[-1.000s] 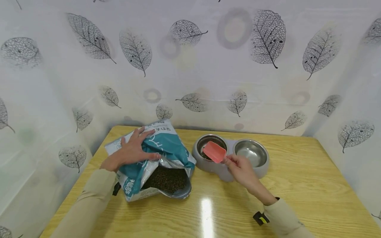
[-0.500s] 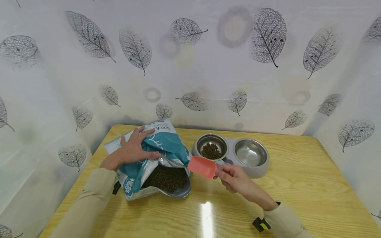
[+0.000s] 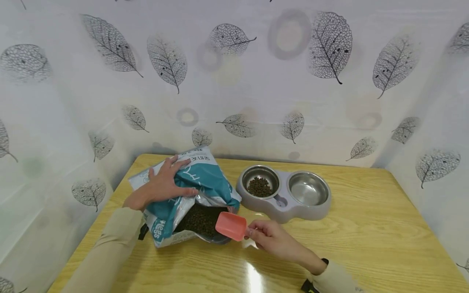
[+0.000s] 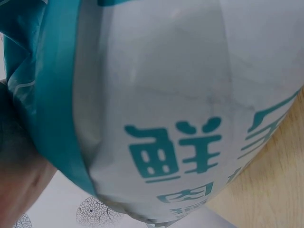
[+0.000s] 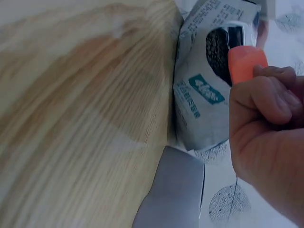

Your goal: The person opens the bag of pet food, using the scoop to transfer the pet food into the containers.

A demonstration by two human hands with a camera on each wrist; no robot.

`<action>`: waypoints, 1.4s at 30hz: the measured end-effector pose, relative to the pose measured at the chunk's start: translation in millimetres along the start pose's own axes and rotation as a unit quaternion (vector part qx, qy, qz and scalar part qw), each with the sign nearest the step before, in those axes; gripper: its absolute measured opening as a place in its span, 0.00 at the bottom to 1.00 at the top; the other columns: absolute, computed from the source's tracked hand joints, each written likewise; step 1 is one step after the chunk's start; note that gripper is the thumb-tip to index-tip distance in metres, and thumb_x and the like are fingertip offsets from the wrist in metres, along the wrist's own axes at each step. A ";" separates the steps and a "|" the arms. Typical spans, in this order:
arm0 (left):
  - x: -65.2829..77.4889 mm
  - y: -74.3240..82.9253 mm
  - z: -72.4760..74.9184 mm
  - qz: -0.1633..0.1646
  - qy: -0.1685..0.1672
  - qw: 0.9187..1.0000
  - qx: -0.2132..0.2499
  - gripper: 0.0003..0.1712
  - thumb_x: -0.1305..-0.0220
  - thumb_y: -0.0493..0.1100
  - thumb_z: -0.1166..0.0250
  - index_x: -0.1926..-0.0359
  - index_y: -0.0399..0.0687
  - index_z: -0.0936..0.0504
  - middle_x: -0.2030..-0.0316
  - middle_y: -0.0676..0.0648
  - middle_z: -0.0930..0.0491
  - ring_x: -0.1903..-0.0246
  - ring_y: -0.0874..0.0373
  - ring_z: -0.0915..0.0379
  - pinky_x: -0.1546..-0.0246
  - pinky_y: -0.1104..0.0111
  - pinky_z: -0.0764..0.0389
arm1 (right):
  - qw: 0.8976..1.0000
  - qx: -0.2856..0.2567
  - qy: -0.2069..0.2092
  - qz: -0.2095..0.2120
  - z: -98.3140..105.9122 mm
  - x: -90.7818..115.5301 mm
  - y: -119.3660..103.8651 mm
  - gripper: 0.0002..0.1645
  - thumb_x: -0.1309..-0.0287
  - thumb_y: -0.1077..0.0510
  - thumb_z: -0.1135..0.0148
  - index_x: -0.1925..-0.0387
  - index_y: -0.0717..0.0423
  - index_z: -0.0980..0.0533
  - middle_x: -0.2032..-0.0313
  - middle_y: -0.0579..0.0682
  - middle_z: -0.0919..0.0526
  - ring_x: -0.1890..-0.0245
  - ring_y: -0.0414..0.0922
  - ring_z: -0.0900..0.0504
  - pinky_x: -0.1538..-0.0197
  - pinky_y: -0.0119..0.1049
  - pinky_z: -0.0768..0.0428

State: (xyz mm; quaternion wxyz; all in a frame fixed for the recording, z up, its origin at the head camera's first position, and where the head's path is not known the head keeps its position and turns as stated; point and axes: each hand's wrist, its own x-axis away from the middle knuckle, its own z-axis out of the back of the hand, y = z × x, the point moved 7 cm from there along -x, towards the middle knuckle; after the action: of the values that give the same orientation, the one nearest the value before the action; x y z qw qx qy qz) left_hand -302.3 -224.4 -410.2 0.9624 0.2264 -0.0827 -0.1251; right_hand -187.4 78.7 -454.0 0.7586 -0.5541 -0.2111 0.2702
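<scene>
looks like thin, glossy plastic film in the bag (image 3: 200, 173), creased and crinkled over the teal part, with a shiny, silvery, foil-like lining (image 3: 213, 200) at the mouth. shows rough, matt, granular texture in the kibble (image 3: 198, 223). appears as smooth plastic with a soft sheen in the coral scoop (image 3: 231, 225). gleams as polished metal in the left bowl (image 3: 261, 173) and right bowl (image 3: 309, 188), set in a smooth, satin, plastic-looking stand (image 3: 283, 211). shows wood grain under gloss on the table (image 3: 370, 215), with a bright reflected streak. reads as smooth, faintly shiny sheeting on the wall covering (image 3: 253, 89), and matt cloth in the left sleeve (image 3: 110, 240).
</scene>
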 end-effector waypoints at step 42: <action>2.1 1.4 0.9 -0.003 0.001 1.000 0.000 0.62 0.47 0.76 0.31 0.18 0.63 0.48 0.19 0.35 0.63 0.22 0.27 0.62 0.35 0.20 0.73 | 0.957 -0.249 0.012 -0.145 -48.4 -11.4 7.9 0.23 0.21 0.48 0.50 0.57 0.68 0.26 0.84 0.41 0.33 0.89 0.34 0.46 0.86 0.26 0.45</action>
State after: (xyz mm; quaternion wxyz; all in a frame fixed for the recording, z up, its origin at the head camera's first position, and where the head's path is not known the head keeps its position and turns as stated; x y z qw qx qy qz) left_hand -300.3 -224.2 -408.5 0.9623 0.2265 -0.0807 -0.1273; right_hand -167.5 38.1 -476.1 0.6300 -0.6921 -0.3409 0.0893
